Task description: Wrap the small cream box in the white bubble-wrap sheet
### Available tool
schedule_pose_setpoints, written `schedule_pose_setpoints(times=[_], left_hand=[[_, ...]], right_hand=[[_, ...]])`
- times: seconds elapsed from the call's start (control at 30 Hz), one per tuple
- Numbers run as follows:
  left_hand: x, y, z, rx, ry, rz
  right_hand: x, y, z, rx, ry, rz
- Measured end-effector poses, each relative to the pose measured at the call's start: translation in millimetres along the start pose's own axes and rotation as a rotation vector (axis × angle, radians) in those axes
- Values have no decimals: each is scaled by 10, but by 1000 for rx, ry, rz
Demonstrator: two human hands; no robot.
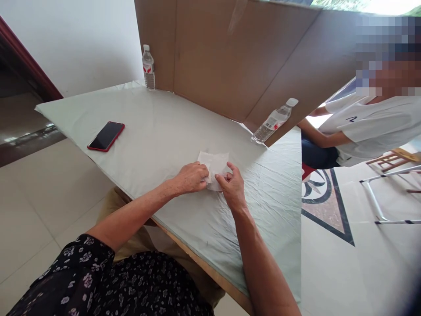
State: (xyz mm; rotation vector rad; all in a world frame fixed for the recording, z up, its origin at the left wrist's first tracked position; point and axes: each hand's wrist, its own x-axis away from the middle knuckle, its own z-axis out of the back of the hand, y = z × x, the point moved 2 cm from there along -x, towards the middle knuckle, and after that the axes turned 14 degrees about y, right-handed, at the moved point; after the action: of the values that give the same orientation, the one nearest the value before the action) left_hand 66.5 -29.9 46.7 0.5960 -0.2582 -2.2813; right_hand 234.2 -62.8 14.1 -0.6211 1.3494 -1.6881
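A small white sheet of tissue-like paper (215, 162) lies on the pale green cloth of the table (158, 131). My left hand (190, 177) rests on its left edge with the fingers curled down onto the paper. My right hand (232, 186) sits at the paper's near right edge, thumb and fingers pinched on it. The part of the paper under both hands is hidden.
A red-cased phone (105, 136) lies screen up at the table's left. One water bottle (148, 67) stands at the far corner, another (274, 120) leans at the foot of a brown cardboard screen (237, 57). A person in a white shirt (368, 127) sits to the right, near a wooden stool (393, 158).
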Motion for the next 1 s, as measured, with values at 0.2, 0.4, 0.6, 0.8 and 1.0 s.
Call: schedule_pose_setpoints(times=[0.2,0.4,0.6,0.8,1.0], left_hand=[[18,-64,-57,166,46,18],[79,-102,-130,301,153,115],[155,-176,-160,509,208,349],[95,-131,-130,501,336,455],[85,-85,-298,456,381,391]], right_hand=[[-22,-158,-148,112,-125,72],[-21,-171,-165,191,-157,108],[197,-308,-96,362,-280,279],[299,-360,-63,680,-312,467],[17,-298,21,258,-456,275]])
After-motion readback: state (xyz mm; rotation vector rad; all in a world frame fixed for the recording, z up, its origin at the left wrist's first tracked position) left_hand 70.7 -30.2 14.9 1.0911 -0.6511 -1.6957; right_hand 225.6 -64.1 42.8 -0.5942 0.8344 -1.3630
